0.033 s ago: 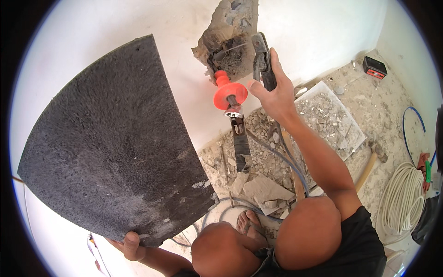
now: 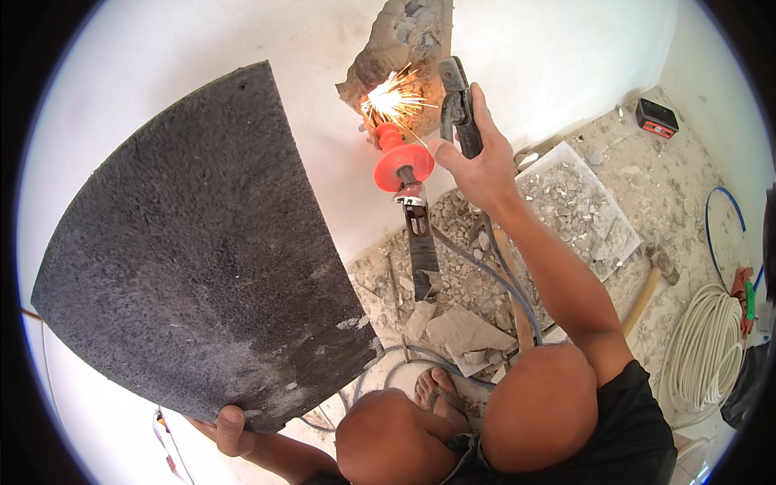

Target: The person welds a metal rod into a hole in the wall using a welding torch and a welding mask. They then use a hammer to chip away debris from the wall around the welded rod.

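Observation:
My left hand (image 2: pixel 229 434), low at the left, grips the bottom edge of a large black rough-surfaced sheet (image 2: pixel 194 242); its other fingers are hidden behind it. The sheet stands tilted before the white wall. My right hand (image 2: pixel 488 166) is closed round the handle of a dark electrode holder (image 2: pixel 463 113). Bright sparks (image 2: pixel 394 99) burst left of the holder, inside a broken-out hole (image 2: pixel 402 50) in the wall. Just below the sparks is a red stepped plastic piece with a round flange (image 2: pixel 402 167). A metal clamp with a black taped handle (image 2: pixel 421 250) hangs beneath it.
Broken rubble (image 2: pixel 473 275) and a white slab (image 2: pixel 578 202) strewn with debris cover the floor below the wall. A hammer (image 2: pixel 647 295), a coiled pale cable (image 2: pixel 705 347) and a black-and-red box (image 2: pixel 656 119) lie to the right. Grey cables (image 2: pixel 509 283) run past my knees.
Sparks and an orange glow have appeared in the wall hole, which was dark before. My right hand and the electrode holder have shifted very slightly; the black sheet has stayed put.

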Motion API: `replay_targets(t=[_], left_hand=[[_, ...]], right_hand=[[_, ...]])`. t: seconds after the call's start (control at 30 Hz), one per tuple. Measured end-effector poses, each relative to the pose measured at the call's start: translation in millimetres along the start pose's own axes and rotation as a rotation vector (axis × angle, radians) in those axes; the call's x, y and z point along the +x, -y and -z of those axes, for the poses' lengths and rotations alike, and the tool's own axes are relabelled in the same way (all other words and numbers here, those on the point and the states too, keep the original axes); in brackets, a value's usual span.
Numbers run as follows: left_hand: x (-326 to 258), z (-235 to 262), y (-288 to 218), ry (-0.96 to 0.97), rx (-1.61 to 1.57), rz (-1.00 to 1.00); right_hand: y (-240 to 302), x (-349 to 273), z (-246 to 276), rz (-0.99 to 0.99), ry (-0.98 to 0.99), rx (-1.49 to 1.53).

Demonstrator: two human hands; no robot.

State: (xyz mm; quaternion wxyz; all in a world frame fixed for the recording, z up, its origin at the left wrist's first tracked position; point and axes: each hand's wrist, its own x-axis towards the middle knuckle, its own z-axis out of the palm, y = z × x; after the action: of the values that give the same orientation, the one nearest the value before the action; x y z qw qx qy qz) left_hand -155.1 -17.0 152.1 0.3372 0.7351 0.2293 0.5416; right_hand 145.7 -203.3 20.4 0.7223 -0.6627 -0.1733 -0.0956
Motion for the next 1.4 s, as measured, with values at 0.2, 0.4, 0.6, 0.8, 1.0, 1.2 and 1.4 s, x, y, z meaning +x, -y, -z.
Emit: replay_targets(t=[0.2, 0.4, 0.6, 0.8, 1.0, 1.2, 1.4], left_hand=[[-0.6, 16.5, 10.2, -0.013, 0.066, 0.005], [0.8, 11.1, 8.1, -0.002, 0.023, 0.021], [-4.8, -0.8, 0.8, -0.053, 0.006, 0.057], [-1.0, 9.4, 7.8, -0.039, -0.003, 0.028], [-3.8, 0.2, 5.8, -0.055, -0.038, 0.025], [4.0, 12.8, 10.3, 0.027, 0.016, -0.008], [2.3, 7.3, 13.4, 0.107, -0.012, -0.004]], right_hand=[[-6.7, -1.7, -5.6, 0.058, -0.034, -0.034], [26.1, 3.7, 7.6, -0.270, 0.087, 0.090], [23.2, -14.4, 1.2, 0.212, 0.009, -0.209], [6.8, -2.8, -4.2, 0.064, -0.022, -0.006], [-3.0, 0.8, -7.2, 0.076, -0.065, -0.002], [-1.8, 1.7, -11.6, 0.049, -0.054, -0.008], [5.3, 2.5, 6.1, 0.080, 0.066, -0.104]])
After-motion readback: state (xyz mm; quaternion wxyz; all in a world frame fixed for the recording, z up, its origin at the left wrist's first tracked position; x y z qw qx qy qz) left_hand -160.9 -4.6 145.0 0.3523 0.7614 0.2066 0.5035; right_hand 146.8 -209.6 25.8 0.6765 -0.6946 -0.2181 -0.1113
